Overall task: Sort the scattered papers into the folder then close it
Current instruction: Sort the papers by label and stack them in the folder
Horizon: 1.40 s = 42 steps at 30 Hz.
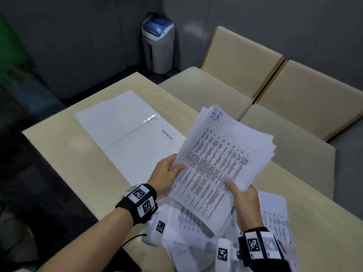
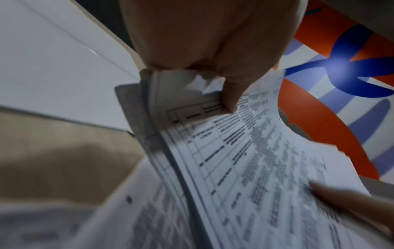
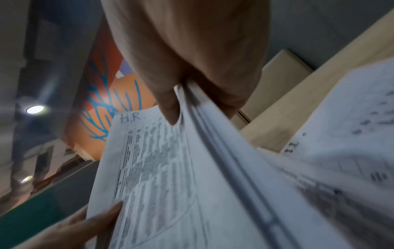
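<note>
Above the table [image 1: 59, 146], both the left hand [image 1: 167, 173] and right hand [image 1: 245, 199] pinched a gathered stack [image 1: 222, 160] marked "H.R.", while loose sheets [image 1: 275, 213] remained scattered and the open folder [image 1: 125, 122] awaited filling and closing.

Stack [image 1: 220, 161] print too small for us to read. Loose papers [image 1: 188, 240] at bottom centre partly hidden beneath stack, cut by lower edge. Left fingers [image 1: 176, 169] behind stack, unseen. We find wrist views motion-blurred; folder [image 1: 125, 122] near corner hidden by left hand [image 1: 167, 173].
</note>
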### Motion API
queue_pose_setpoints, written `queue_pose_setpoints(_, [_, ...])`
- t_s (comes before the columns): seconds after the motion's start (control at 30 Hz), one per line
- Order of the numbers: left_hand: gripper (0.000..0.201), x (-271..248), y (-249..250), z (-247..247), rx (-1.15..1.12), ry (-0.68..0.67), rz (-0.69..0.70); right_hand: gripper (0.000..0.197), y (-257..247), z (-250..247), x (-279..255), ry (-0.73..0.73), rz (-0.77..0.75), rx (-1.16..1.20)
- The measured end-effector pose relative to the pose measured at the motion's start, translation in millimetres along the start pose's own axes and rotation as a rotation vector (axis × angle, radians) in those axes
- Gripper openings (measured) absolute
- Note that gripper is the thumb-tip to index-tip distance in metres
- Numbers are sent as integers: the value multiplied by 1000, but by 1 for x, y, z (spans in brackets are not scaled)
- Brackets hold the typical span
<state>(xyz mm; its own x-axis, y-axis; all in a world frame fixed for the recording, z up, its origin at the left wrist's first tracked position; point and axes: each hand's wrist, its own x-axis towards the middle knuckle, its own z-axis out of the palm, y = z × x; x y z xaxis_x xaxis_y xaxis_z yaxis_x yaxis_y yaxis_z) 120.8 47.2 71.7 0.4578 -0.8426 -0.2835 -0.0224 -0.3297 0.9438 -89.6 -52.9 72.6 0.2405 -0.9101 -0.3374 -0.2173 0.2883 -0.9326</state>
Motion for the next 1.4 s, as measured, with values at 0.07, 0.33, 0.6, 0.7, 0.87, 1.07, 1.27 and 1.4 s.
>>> queue_pose_setpoints(0.07, [12, 5, -1, -32, -9, 3, -31, 24, 0, 14, -1, -68, 37, -27])
queue_pose_setpoints(0.33, [18, 82, -27, -186, 252, 82, -158, 15, 20, 45, 10, -83, 209, -181])
queue_pose_setpoints(0.6, [47, 137, -63, -208, 992, 229, -244, 15, 68, 28, 7, 61, 341, -388])
queue_pose_setpoints(0.7, [46, 134, -57, -175, 1011, 386, -39, 16, 73, 18, 4, 165, 330, -453])
queue_pose_setpoints(0.87, [29, 106, -55, -78, 886, -158, -93, 43, 70, 1, 2, 300, 352, -569])
queue_pose_setpoints(1.07, [41, 72, -64, 13, 863, -353, -172, 76, 74, -10, 9, 223, 459, -425])
queue_pose_setpoints(1.27, [55, 52, -55, 44, 928, -323, 10, 28, 75, -31, 8, 247, 306, -390])
queue_pose_setpoints(1.4, [88, 35, -59, 46, 1268, -275, -141, 28, 65, -91, 8, 507, 200, -345])
